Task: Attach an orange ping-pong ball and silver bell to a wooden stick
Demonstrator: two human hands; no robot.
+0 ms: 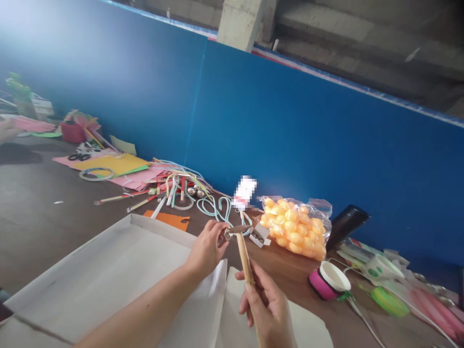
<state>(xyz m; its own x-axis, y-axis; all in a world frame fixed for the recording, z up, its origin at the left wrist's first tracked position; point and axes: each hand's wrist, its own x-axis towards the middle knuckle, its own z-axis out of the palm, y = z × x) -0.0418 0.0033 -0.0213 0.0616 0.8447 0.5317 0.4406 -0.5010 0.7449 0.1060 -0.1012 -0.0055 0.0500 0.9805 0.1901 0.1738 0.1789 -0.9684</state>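
From afar I see left hand (206,248) pinching shiny silver ball (227,234), likely to steady it; right hand (267,304) wraps wooden-handled hammer (244,258), likely for aim.

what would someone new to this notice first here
Probably the blue wall running across behind the table, then the clear bag of orange balls in front of it, right of centre. Nearer, the right hand grips a wooden-handled hammer, its head close to a shiny metal ball in the left hand.
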